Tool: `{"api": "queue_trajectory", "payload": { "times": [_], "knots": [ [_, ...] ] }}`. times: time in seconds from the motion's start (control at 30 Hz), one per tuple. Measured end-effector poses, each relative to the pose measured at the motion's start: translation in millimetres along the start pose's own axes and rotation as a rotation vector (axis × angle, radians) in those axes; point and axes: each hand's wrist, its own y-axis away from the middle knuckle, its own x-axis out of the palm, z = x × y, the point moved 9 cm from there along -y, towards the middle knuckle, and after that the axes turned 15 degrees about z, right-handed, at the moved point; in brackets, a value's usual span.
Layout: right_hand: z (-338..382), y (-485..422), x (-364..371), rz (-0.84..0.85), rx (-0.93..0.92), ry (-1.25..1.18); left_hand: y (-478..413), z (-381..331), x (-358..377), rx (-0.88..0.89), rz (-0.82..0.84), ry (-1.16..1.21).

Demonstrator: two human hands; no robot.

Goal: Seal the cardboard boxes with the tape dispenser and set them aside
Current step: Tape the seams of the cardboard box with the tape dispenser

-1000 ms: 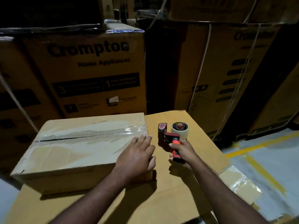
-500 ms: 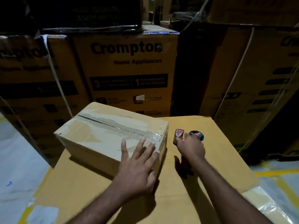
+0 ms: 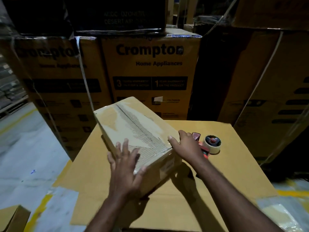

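Sitting on a flat carton [image 3: 217,173], a taped-shut cardboard box [image 3: 133,124]: left hand [image 3: 125,168] presses it, fingers [image 3: 125,146] spread; right hand [image 3: 187,146] grips its edge, tape dispenser [image 3: 212,144] just beside.

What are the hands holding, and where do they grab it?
The taped cardboard box: the left hand presses flat on its near end, the right hand grips its right top edge. The tape dispenser lies unheld.
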Motion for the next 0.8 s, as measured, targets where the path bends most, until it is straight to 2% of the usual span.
{"api": "queue_trajectory", "payload": {
  "times": [0.13,0.17,0.27,0.37,0.43,0.53,0.63,0.8],
  "knots": [
    [29.5,48.7,10.6,0.061,-0.079,0.294,41.8,62.7,-15.0,-0.424,-0.307,0.425],
    [41.1,58.9,14.1,0.044,-0.136,0.39,48.4,67.7,-16.2,-0.478,-0.355,0.493],
    [72.6,68.2,36.9,0.057,-0.346,0.481,49.8,59.2,-16.6,-0.495,-0.405,0.609],
    [77.3,59.8,56.6,0.092,-0.377,0.484,47.6,50.4,-13.4,-0.547,-0.429,0.698],
    [78.2,59.1,58.9,0.077,-0.408,0.496,44.0,51.4,-15.1,-0.524,-0.445,0.716],
    [73.1,58.3,47.2,0.0,-0.502,0.395,34.3,57.7,-19.5,-0.351,-0.446,0.619],
    [64.0,53.8,39.5,0.07,-0.545,0.269,27.7,64.7,-19.2,-0.237,-0.429,0.606],
    [56.2,48.8,36.4,0.121,-0.582,0.172,24.7,65.8,-19.5,-0.204,-0.412,0.655]
  ]
}}
